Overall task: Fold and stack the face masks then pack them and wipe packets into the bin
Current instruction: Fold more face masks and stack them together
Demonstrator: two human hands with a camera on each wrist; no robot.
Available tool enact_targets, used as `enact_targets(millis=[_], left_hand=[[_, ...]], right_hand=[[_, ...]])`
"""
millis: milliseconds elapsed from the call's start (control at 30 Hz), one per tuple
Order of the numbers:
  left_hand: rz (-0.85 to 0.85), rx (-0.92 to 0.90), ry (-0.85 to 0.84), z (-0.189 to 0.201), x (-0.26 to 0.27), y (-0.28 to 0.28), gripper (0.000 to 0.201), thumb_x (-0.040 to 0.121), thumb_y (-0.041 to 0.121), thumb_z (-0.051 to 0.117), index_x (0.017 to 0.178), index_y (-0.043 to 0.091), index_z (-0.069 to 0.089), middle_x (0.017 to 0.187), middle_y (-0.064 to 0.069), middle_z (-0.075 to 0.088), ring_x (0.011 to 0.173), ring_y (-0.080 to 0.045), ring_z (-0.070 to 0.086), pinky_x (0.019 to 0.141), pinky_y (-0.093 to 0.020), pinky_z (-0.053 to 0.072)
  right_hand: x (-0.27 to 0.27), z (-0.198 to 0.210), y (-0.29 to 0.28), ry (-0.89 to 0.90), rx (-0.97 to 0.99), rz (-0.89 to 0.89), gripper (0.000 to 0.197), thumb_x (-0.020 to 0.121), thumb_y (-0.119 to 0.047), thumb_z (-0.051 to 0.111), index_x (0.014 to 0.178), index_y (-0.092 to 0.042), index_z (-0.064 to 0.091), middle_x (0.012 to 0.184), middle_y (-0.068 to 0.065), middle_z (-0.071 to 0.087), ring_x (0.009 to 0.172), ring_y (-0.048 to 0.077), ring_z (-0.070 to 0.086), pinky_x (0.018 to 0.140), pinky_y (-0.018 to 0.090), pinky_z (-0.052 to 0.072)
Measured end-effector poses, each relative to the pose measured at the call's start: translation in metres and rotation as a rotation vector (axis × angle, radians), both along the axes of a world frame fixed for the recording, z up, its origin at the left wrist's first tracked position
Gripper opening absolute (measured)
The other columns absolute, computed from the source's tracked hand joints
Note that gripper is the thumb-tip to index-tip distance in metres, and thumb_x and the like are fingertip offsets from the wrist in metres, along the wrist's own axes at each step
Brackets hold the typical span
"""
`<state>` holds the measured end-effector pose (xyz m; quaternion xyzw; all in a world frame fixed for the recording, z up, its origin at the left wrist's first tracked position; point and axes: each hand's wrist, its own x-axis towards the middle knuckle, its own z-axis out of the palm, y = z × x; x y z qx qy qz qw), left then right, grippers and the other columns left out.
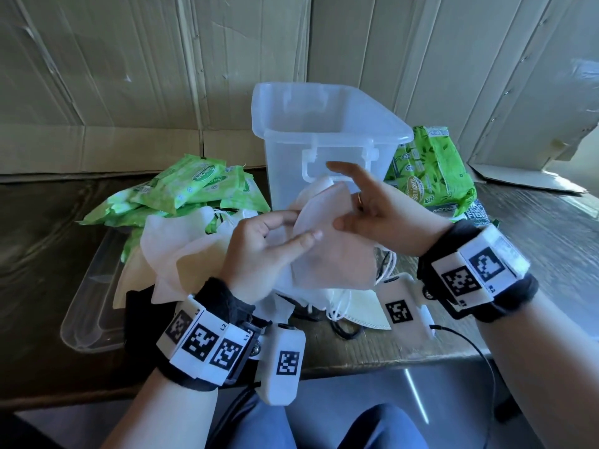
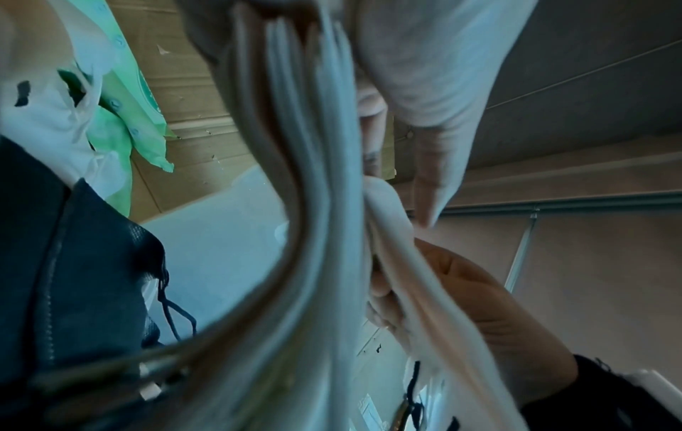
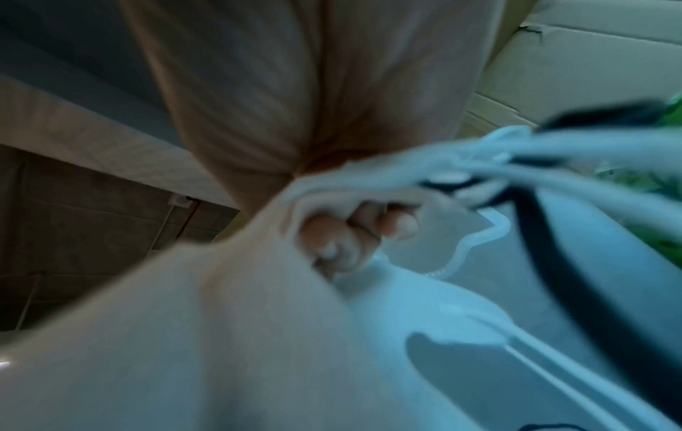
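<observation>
Bin [image 1: 327, 131]: clear plastic, upright, lidless, at 12 o'clock from the hands, just behind them.
Wipe packets [image 1: 191, 186]: green heap at 10 o'clock, against the bin's left wall.
Larger wipe pack [image 1: 428, 170]: green, at 2 o'clock, leaning beside the bin's right wall.
Lid [image 1: 94, 306]: clear, flat on the table [image 1: 534, 241] at 8 o'clock, partly under loose masks.
Loose masks [image 1: 171, 251]: white pile at 9 o'clock, crowding the left wrist; more at 6 o'clock with ear loops trailing.
Black mask [image 2: 73, 262]: dark, beneath the white ones, seen from the left wrist.
Held mask stack [image 1: 327, 251]: white, folded, raised between both hands, in front of the bin's handle.
Left hand [image 1: 262, 251]: thumb on top and fingers curled beneath, pinching the stack's left edge.
Right hand [image 1: 376, 209]: thumb pressing the stack's right edge, fingers curled under it, index finger lifted straight toward 11 o'clock.
Blocking: stack and hands covering the bin's lower front.
</observation>
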<state>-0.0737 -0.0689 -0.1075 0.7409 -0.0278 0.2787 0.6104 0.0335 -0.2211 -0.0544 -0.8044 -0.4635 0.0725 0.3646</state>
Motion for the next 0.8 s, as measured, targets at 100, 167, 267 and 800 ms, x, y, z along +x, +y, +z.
enact_targets(millis=[100, 167, 267, 800], left_hand=[[0.015, 0.011, 0.021, -0.005, 0.001, 0.001, 0.019, 0.069, 0.013, 0.078, 0.081, 0.025, 0.071, 0.081, 0.019, 0.072, 0.079, 0.001, 0.065, 0.074, -0.013, 0.048], [0.041, 0.016, 0.038, -0.007, 0.001, 0.003, 0.02, 0.067, 0.013, 0.079, 0.081, 0.027, 0.072, 0.081, 0.018, 0.072, 0.08, -0.003, 0.066, 0.075, -0.018, 0.051], [0.049, 0.04, 0.041, -0.007, 0.001, 0.001, 0.024, 0.07, 0.006, 0.078, 0.079, 0.027, 0.072, 0.08, 0.019, 0.072, 0.078, -0.002, 0.065, 0.076, -0.02, 0.05], [0.04, -0.112, 0.038, -0.003, -0.003, -0.003, 0.05, 0.063, 0.02, 0.084, 0.098, 0.039, 0.054, 0.084, -0.015, 0.07, 0.076, -0.026, 0.066, 0.074, -0.045, 0.054]], right_hand=[[-0.002, 0.001, 0.003, 0.011, -0.019, -0.005, 0.065, 0.083, -0.002, 0.061, 0.138, -0.016, 0.028, 0.059, 0.007, 0.042, 0.049, 0.008, 0.039, 0.048, 0.015, 0.033], [-0.003, 0.003, 0.003, 0.035, -0.013, -0.008, 0.061, 0.082, -0.003, 0.063, 0.134, -0.015, 0.034, 0.063, 0.014, 0.046, 0.053, 0.013, 0.043, 0.052, 0.019, 0.035], [-0.002, 0.003, 0.004, 0.03, 0.025, -0.034, 0.04, 0.079, -0.008, 0.068, 0.113, -0.019, 0.049, 0.059, 0.013, 0.049, 0.054, 0.014, 0.043, 0.056, 0.03, 0.035], [-0.005, -0.014, 0.007, -0.16, 0.116, -0.1, 0.039, 0.064, -0.035, 0.063, 0.083, -0.002, 0.059, 0.076, 0.017, 0.062, 0.07, 0.029, 0.054, 0.067, 0.039, 0.045]])
